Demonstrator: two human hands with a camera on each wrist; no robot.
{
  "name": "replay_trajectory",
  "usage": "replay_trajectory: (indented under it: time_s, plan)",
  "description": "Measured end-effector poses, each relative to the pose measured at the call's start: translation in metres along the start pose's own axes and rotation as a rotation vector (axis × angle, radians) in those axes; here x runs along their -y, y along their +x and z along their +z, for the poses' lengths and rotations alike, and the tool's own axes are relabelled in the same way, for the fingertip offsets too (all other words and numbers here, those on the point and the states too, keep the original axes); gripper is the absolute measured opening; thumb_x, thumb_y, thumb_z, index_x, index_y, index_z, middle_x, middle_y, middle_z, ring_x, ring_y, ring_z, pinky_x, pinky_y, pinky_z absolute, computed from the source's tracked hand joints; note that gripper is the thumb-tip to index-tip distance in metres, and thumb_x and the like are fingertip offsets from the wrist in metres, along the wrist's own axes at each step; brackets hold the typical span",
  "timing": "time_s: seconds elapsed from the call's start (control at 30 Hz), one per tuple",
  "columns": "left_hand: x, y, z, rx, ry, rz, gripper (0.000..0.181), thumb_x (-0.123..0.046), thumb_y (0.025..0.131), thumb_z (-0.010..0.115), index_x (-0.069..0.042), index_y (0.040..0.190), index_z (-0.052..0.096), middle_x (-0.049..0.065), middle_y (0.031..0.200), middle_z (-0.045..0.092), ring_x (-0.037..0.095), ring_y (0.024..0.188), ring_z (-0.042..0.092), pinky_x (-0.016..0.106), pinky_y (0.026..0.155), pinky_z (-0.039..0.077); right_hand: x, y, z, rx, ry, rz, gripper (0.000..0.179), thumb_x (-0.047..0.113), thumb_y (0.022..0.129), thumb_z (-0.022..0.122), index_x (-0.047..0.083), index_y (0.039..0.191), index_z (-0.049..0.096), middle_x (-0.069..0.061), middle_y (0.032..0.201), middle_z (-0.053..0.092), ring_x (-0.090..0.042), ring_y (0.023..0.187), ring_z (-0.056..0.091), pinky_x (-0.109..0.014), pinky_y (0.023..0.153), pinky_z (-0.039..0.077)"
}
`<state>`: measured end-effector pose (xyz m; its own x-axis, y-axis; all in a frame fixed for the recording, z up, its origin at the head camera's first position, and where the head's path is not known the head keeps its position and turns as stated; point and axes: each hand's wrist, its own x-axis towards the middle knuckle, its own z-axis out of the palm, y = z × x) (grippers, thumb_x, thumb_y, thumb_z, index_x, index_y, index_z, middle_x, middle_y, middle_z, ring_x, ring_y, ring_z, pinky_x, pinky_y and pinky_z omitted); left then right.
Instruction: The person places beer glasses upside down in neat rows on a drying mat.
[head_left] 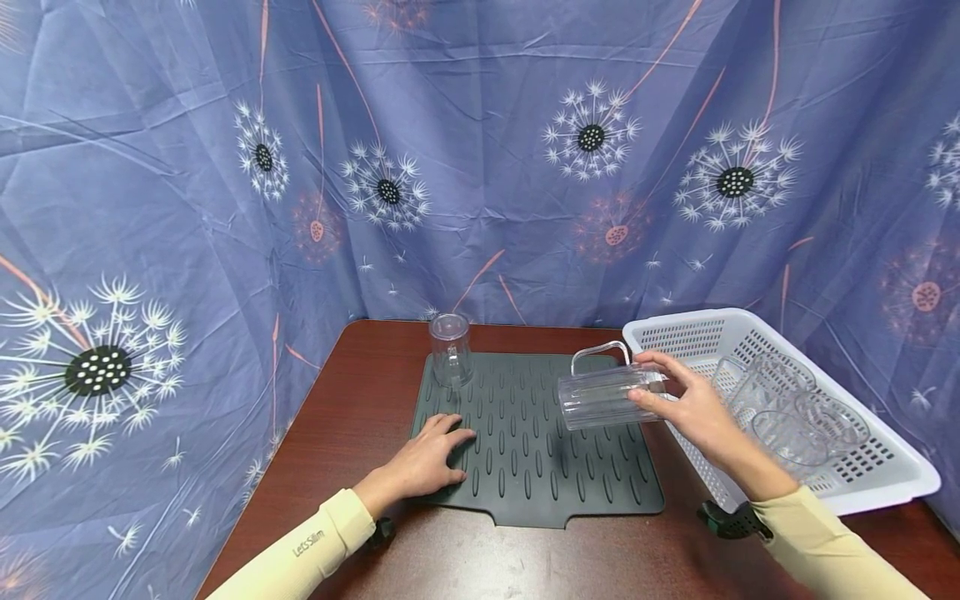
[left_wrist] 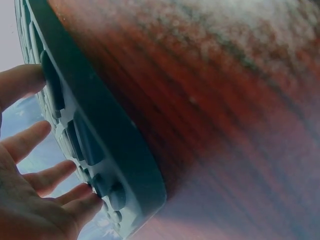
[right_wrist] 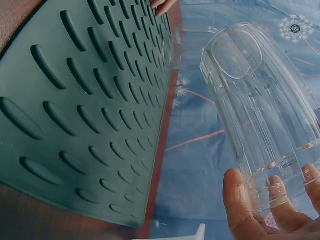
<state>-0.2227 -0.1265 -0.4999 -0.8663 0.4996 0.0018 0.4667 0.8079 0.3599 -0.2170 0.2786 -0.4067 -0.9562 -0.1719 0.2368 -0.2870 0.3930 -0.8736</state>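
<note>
My right hand grips a clear mug by one end, thumb on the near side and fingers over the far side. The mug is tilted onto its side above the right part of a dark green ridged drying mat, its handle pointing up and away. In the right wrist view the clear mug shows see-through, with fingertips around its lower end. My left hand is at the mat's left front part, fingers spread and holding nothing. A second clear mug stands on the mat's back left corner.
A white perforated basket sits on the right of the brown table, with several clear glass vessels lying in it. A blue dandelion-print cloth hangs behind the table and along its sides.
</note>
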Motion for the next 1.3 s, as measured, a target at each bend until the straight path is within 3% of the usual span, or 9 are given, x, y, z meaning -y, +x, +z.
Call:
replay_trajectory:
  time_s: [0.2, 0.37, 0.8, 1.0, 1.3]
  plan:
    - [-0.002, 0.001, 0.000, -0.001, 0.025, 0.008, 0.060, -0.029, 0.085, 0.080, -0.020, 0.141, 0.060, 0.014, 0.155, 0.041, 0.032, 0.144, 0.036, 0.054, 0.096, 0.051, -0.006, 0.002, 0.007, 0.012, 0.040, -0.017, 0.051, 0.015, 0.094, 0.073, 0.007, 0.139, 0.052, 0.007, 0.123, 0.061, -0.005, 0.094, 0.067, -0.030, 0.070, 0.058]
    - [-0.002, 0.000, 0.001, -0.007, 0.041, 0.029, 0.059, -0.028, 0.085, 0.079, -0.020, 0.140, 0.060, 0.014, 0.154, 0.043, 0.032, 0.143, 0.038, 0.053, 0.098, 0.050, -0.011, 0.001, 0.015, -0.010, 0.022, -0.011, 0.052, 0.015, 0.091, 0.076, 0.007, 0.137, 0.053, 0.013, 0.121, 0.062, -0.003, 0.090, 0.067, -0.027, 0.070, 0.057]
    - [-0.003, 0.003, -0.001, -0.018, -0.023, 0.022, 0.059, -0.027, 0.085, 0.078, -0.018, 0.141, 0.059, 0.015, 0.154, 0.043, 0.033, 0.144, 0.038, 0.055, 0.099, 0.049, -0.018, 0.002, 0.030, 0.023, 0.131, -0.018, 0.049, 0.007, 0.092, 0.072, 0.005, 0.137, 0.051, 0.012, 0.119, 0.063, -0.001, 0.090, 0.068, -0.025, 0.072, 0.057]
    - [-0.007, 0.006, -0.004, -0.027, -0.083, 0.019, 0.060, -0.028, 0.087, 0.076, -0.016, 0.143, 0.056, 0.016, 0.154, 0.043, 0.034, 0.144, 0.037, 0.057, 0.103, 0.045, -0.021, 0.002, 0.040, 0.041, 0.174, -0.015, 0.050, 0.006, 0.093, 0.072, 0.004, 0.137, 0.051, 0.002, 0.121, 0.063, -0.003, 0.091, 0.067, -0.024, 0.073, 0.055]
    - [-0.014, 0.010, -0.008, -0.033, -0.165, 0.014, 0.057, -0.024, 0.092, 0.072, -0.013, 0.145, 0.054, 0.018, 0.152, 0.043, 0.038, 0.140, 0.042, 0.059, 0.105, 0.042, -0.029, 0.003, 0.052, 0.066, 0.127, 0.019, 0.053, 0.013, 0.093, 0.073, 0.005, 0.140, 0.050, -0.021, 0.136, 0.055, -0.007, 0.095, 0.069, -0.029, 0.076, 0.057]
